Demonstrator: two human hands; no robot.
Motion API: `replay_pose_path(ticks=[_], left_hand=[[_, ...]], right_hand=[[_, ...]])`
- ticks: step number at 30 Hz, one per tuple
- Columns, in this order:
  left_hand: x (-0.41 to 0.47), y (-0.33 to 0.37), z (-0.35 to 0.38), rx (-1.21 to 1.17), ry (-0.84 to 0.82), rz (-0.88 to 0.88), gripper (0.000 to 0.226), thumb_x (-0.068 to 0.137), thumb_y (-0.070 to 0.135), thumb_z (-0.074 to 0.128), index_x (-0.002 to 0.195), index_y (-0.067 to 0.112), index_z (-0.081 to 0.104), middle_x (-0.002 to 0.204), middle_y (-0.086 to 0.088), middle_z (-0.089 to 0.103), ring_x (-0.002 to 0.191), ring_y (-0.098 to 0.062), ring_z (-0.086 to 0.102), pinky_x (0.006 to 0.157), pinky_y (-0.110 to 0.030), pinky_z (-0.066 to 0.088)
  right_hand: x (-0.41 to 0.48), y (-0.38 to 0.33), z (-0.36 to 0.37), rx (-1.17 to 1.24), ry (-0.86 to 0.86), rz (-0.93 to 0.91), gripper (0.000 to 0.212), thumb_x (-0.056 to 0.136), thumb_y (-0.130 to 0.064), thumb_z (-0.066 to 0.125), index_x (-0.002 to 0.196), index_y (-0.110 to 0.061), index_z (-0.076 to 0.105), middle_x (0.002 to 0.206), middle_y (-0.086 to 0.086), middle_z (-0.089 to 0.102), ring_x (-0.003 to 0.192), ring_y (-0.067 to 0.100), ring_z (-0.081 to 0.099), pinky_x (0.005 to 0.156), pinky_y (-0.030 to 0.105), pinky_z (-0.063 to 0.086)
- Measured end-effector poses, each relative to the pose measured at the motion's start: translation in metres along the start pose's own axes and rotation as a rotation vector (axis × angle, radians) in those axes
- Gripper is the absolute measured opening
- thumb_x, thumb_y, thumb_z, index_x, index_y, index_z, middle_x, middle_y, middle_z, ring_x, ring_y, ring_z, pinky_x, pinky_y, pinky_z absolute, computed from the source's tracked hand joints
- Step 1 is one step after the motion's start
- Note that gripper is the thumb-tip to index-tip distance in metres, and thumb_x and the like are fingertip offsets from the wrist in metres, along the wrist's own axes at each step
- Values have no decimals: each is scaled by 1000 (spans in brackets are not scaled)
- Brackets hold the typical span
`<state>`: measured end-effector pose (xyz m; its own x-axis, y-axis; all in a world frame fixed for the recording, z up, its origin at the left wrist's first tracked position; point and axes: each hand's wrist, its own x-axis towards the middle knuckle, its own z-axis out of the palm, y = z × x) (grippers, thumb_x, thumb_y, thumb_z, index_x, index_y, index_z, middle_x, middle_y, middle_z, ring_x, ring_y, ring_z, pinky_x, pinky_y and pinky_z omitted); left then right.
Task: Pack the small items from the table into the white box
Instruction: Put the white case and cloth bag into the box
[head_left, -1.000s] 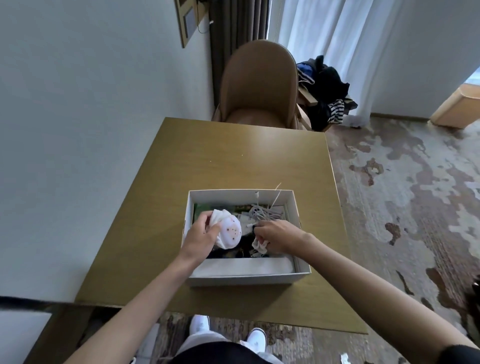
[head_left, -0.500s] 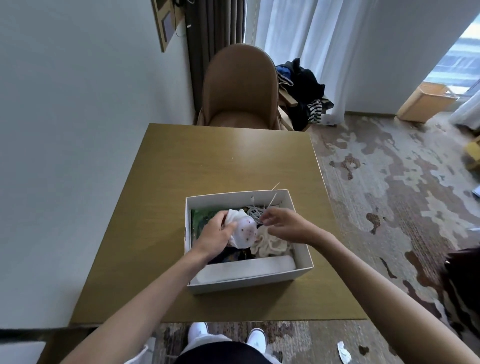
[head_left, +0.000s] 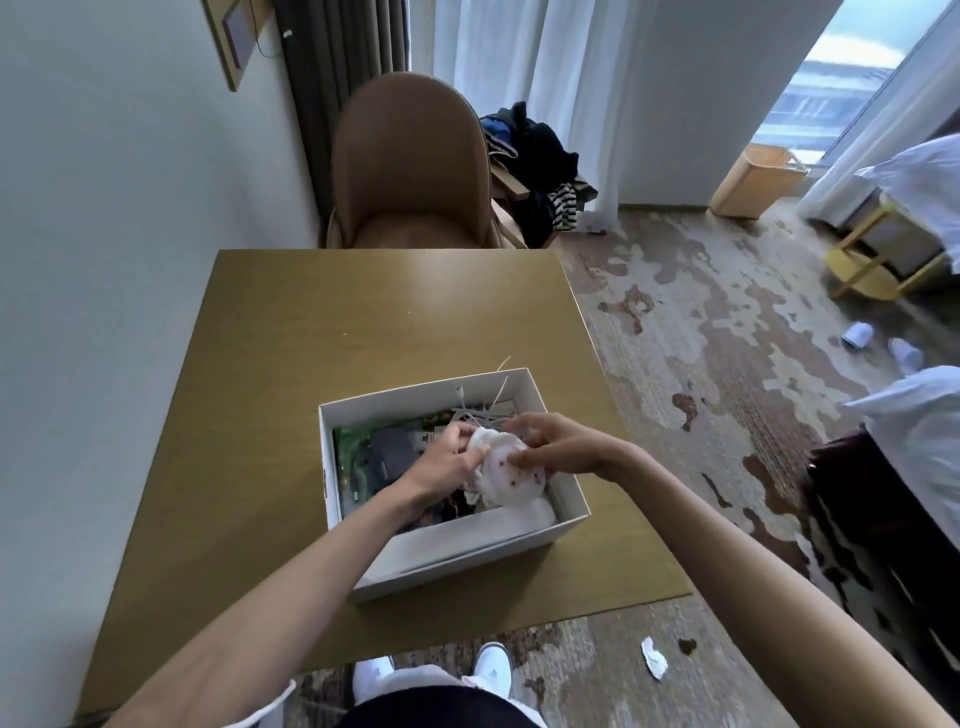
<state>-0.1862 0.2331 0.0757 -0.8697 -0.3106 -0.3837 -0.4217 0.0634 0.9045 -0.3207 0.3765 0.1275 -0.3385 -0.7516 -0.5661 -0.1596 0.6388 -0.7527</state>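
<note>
Nearly done: both hands, left hand (head_left: 451, 458) and right hand (head_left: 558, 442), clasp a white spotted bundle (head_left: 511, 475) over the white box's (head_left: 457, 558) three-o'clock side; the table (head_left: 332, 322) looks bare.

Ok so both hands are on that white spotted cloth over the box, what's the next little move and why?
Probably lower the white spotted cloth into the near right corner of the white box and let go. Both the left hand and right hand grip it just above the contents, the cable bundle and dark items fill the far and left parts, and the table around the box looks bare.
</note>
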Motion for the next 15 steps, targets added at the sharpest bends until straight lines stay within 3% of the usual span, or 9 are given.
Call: replay_pose_path(ticks=[2,6,9,12,15], left_hand=[[4,-3,-4,161,18,-3,32,95,32,52,122,16,47,117,-4,61,101,-16,59,73,-22,49],[3,-9,-11,443,103,66,34,93,24,52,125,14,50,123,-6,61,112,-22,57,93,-30,45],[-2,-13,-13,591,170,222,29,91,19,52,119,15,57,120,-5,63,109,-23,58,92,-35,47],[-4,-12,-8,656,158,296,24,92,24,53,114,17,62,111,-4,64,103,-21,60,87,-37,50],[-3,-8,-2,759,89,258,25,92,30,54,111,15,62,107,-6,63,101,-25,59,85,-40,49]], right_hand=[[10,0,3,-209,62,25,41,91,-13,62,130,-12,50,111,10,63,89,16,63,69,26,54],[28,-3,11,-562,160,18,42,92,-11,54,134,-10,50,129,15,58,113,28,56,82,29,45],[34,-1,20,-756,200,-4,42,92,-10,50,134,-8,50,129,20,54,120,35,51,93,37,42],[29,1,25,-856,275,-119,33,89,-9,53,122,-6,54,120,17,53,112,35,53,88,41,47],[19,5,25,-902,325,-231,34,88,-19,59,121,-11,56,121,9,54,109,28,55,80,35,49]])
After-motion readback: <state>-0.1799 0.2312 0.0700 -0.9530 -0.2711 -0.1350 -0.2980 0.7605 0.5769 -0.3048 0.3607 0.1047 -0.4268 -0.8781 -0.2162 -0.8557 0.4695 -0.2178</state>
